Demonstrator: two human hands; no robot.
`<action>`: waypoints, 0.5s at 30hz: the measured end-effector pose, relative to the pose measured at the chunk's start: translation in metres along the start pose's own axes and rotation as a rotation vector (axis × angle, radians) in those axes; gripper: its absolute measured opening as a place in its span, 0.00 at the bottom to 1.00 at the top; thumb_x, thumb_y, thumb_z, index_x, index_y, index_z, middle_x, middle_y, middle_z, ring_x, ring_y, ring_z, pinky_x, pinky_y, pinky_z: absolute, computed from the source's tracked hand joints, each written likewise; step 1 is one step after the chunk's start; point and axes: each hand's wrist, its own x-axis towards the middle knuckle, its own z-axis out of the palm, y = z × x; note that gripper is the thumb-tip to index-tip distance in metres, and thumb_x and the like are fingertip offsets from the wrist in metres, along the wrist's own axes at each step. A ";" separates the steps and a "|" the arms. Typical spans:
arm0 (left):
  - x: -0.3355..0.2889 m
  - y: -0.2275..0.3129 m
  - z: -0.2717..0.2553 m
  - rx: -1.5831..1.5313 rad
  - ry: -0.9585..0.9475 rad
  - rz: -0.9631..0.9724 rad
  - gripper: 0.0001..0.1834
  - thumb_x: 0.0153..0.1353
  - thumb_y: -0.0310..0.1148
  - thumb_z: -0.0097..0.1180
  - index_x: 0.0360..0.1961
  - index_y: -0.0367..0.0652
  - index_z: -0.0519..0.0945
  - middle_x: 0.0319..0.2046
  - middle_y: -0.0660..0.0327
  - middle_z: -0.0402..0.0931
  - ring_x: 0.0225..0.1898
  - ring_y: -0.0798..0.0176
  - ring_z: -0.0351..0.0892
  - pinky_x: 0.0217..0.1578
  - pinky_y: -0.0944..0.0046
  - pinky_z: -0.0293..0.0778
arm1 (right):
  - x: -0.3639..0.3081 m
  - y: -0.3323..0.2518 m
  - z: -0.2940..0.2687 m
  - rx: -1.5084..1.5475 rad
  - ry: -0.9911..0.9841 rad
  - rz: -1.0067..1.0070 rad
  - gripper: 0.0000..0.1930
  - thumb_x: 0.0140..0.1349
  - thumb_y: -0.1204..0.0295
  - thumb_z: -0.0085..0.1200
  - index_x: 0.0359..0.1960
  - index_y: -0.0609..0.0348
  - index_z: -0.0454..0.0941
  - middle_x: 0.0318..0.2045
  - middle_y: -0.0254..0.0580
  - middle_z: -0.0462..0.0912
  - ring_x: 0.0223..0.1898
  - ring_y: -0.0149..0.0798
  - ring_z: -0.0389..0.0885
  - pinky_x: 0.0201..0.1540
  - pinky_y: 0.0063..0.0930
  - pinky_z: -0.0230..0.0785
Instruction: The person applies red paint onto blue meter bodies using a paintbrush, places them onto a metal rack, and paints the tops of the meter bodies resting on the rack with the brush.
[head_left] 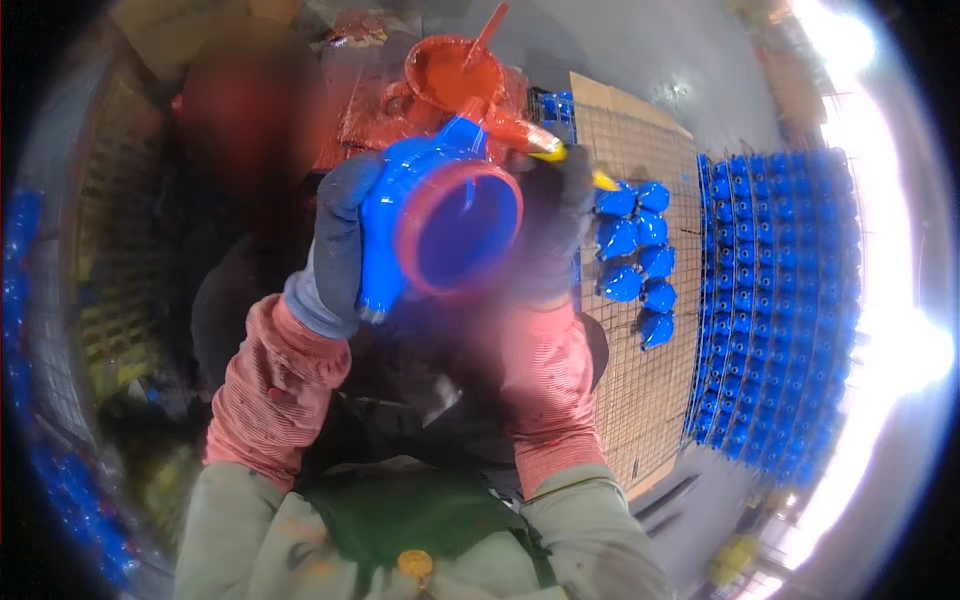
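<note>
The relation I watch from my end is the brush against the narrow neck of the blue housing [385, 215]. The housing is up between the two hands, off any support, directly ahead of the wearer's chest. Its wide round mouth, edged by a red rim [408, 235], faces back toward me, and its long axis leans: the neck points up and away to the right, while a small foot drops to the lower left.

The left hand [343, 225], in a dark glove, has its fingers wrapped around the left flank and carries the piece from that side. The right hand [555, 225], also gloved, stands on the far side of the mouth and is clenched around a brush [522, 134] with a yellow handle and a red-coated end. That end lies crosswise beside the neck's tip, which makes the right hand the nearer one to the neck. Blur smears this side, so I can't tell whether brush or right hand actually touches the housing.

Just beyond the neck, farther from the wearer, sits a pot [411, 70] of red paint with a stick [488, 32] leaning out of it. To the right of both hands, a cluster of blue castings [617, 238] rests on a cardboard-backed wire rack [640, 420].
</note>
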 end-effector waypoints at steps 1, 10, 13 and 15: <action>-0.001 -0.006 -0.003 -0.338 0.121 -0.137 0.37 0.67 0.60 0.47 0.65 0.40 0.69 0.57 0.49 0.76 0.48 0.53 0.82 0.47 0.53 0.81 | 0.003 0.011 -0.005 0.144 0.000 0.128 0.18 0.71 0.56 0.52 0.49 0.58 0.78 0.33 0.39 0.84 0.31 0.33 0.82 0.35 0.23 0.77; -0.012 -0.009 -0.023 -0.342 -0.119 -0.153 0.48 0.62 0.69 0.46 0.73 0.45 0.57 0.67 0.46 0.62 0.51 0.46 0.71 0.49 0.43 0.69 | 0.023 0.015 -0.037 0.548 -0.171 0.381 0.22 0.70 0.55 0.50 0.52 0.62 0.76 0.41 0.46 0.85 0.37 0.39 0.84 0.42 0.29 0.81; -0.008 0.003 -0.026 -0.242 -0.165 -0.162 0.45 0.63 0.65 0.48 0.72 0.45 0.58 0.68 0.51 0.61 0.66 0.44 0.63 0.64 0.38 0.60 | 0.022 -0.007 -0.029 0.431 -0.014 0.284 0.22 0.70 0.54 0.50 0.50 0.61 0.77 0.39 0.45 0.84 0.35 0.37 0.83 0.41 0.29 0.80; 0.002 0.005 -0.026 0.112 -0.047 -0.113 0.40 0.63 0.57 0.53 0.69 0.43 0.62 0.62 0.53 0.67 0.60 0.50 0.69 0.59 0.46 0.65 | 0.015 -0.014 -0.015 0.325 0.006 0.112 0.21 0.70 0.54 0.50 0.50 0.60 0.78 0.39 0.45 0.84 0.34 0.36 0.81 0.39 0.30 0.78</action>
